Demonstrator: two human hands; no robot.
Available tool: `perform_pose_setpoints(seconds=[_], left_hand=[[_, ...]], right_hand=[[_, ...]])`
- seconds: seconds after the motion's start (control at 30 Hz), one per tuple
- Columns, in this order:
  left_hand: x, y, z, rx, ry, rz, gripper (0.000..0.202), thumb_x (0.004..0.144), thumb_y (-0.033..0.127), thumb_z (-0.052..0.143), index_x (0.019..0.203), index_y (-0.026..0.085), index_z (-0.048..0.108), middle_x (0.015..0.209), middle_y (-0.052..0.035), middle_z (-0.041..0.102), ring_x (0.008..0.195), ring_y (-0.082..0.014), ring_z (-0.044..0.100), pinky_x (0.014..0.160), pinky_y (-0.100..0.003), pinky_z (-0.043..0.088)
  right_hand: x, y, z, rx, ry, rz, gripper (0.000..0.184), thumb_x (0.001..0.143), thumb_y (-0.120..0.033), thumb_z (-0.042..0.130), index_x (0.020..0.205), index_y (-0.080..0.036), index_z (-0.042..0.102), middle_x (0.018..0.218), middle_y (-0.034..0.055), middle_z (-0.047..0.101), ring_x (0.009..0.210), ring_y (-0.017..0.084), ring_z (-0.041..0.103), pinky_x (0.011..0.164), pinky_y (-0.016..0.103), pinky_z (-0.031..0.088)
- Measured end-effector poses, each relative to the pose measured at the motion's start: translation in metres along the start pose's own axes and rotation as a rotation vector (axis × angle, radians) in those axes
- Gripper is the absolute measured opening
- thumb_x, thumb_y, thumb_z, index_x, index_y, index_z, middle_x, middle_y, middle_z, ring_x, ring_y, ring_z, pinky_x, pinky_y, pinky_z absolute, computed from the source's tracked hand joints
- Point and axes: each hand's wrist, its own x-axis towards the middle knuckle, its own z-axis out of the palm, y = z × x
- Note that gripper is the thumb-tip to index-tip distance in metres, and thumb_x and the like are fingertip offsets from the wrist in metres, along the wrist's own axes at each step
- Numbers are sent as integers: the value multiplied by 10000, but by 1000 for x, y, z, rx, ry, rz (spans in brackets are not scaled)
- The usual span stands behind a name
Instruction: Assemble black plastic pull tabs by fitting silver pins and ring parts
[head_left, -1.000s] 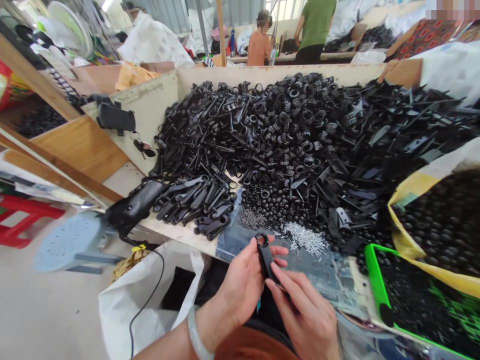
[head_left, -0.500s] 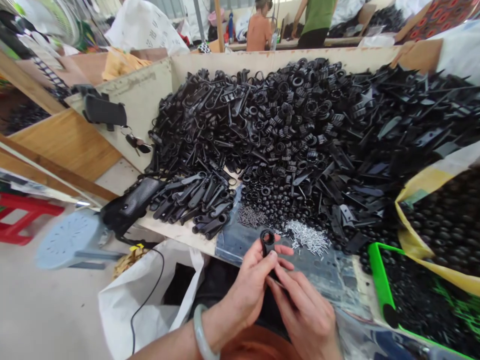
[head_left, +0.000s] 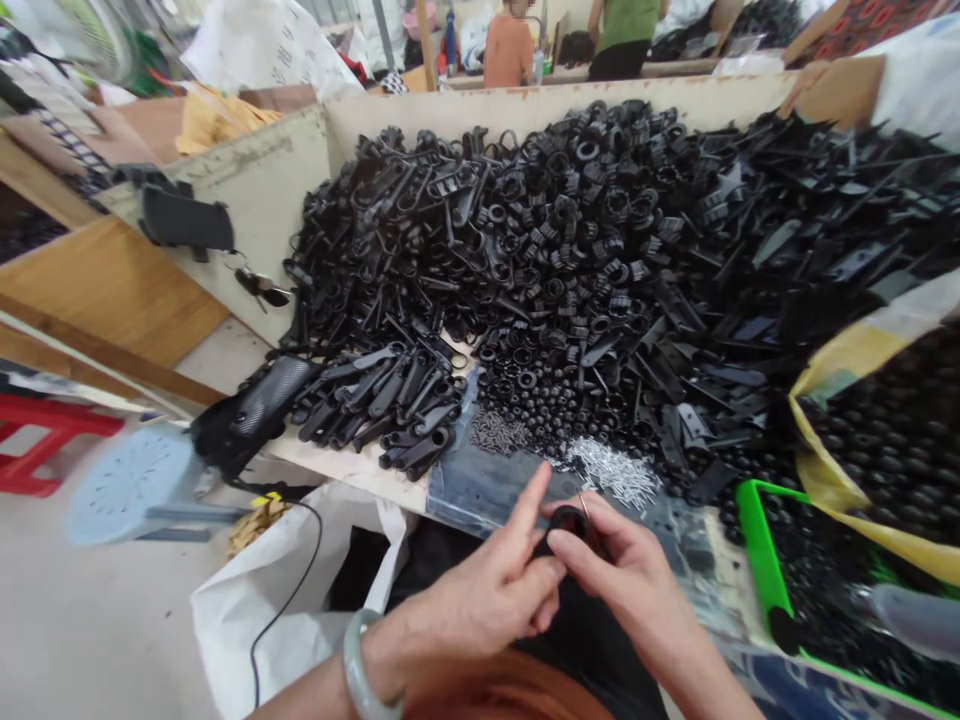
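Two hands pinch a small black part [head_left: 571, 522] at the bench edge

The left hand [head_left: 487, 590], with a pale bangle [head_left: 358, 672] on the wrist, and the right hand [head_left: 630, 570] both grip the part, which their fingers largely hide, just in front of scattered silver pins [head_left: 611, 470]. The green tray [head_left: 756, 560] at the right is cut off.

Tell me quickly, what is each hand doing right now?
Left hand: closed on the black part, forefinger raised.
Right hand: pinching the same black part.
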Motion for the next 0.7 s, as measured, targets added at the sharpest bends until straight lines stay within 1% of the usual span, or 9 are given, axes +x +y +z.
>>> perform_pose_setpoints(seconds=[0.07,0.13,0.23,0.4,0.47,0.53,0.57,0.63,0.7], left_hand=[[-8,3,-2,85,40,23,861,1000,333,568,1665,316,21,842,-26,680,573,-113,534,551,-224,444],[-13,5,-4,190,174,121,713,980,317,597,1629,307,302,1035,-84,746,721,-164,636,688,-288,511],[-15,5,-4,366,371,266,302,975,302,600,1249,249,716,1062,-87,776,917,-225,681,855,-319,486],[-8,-1,-9,385,545,263,222,993,319,561,1070,227,748,834,-45,753,690,-182,624,731,-292,456],[-6,-1,-18,388,558,293,226,994,323,556,1070,230,748,883,-55,766,744,-199,650,739,-295,457],[-8,6,-33,462,603,342,214,974,314,586,1078,246,760,978,-69,783,855,-234,676,792,-311,460],[-10,12,-44,535,667,373,200,957,311,614,1072,260,770,1007,-70,787,899,-250,674,828,-325,454],[-14,29,-69,719,947,464,115,901,319,690,961,284,782,959,-62,786,930,-279,644,883,-363,422],[-15,49,-96,917,1144,585,64,869,327,727,876,274,761,952,-71,774,996,-305,618,953,-410,368]], right_hand=[[3,-3,7,-36,-13,-73,311,913,-504,689,834,-210,755,719,13,619,618,161,595,545,248,519],[5,-6,11,-105,12,-186,258,917,-463,701,820,-227,743,734,24,659,626,169,631,539,234,525],[9,-9,18,-190,74,-324,223,920,-465,698,867,-252,739,752,24,704,605,167,658,518,213,529],[27,-8,42,-211,79,-316,293,960,-496,626,845,-239,704,713,10,705,568,154,649,519,206,527],[39,-11,51,-221,45,-300,332,963,-507,610,804,-227,692,689,7,688,558,149,633,514,214,509],[53,-16,54,-236,-43,-285,329,955,-521,609,927,-216,729,676,-6,672,550,146,611,519,229,497],[62,-19,53,-235,-97,-274,364,952,-528,608,1068,-206,733,679,-16,666,547,145,599,521,234,493],[83,-25,45,-234,-149,-252,534,958,-543,586,1343,-178,640,688,-29,655,543,143,577,522,240,486],[107,-29,33,-334,-59,-246,572,978,-542,539,1393,-154,606,695,-24,656,555,144,580,536,243,483]])
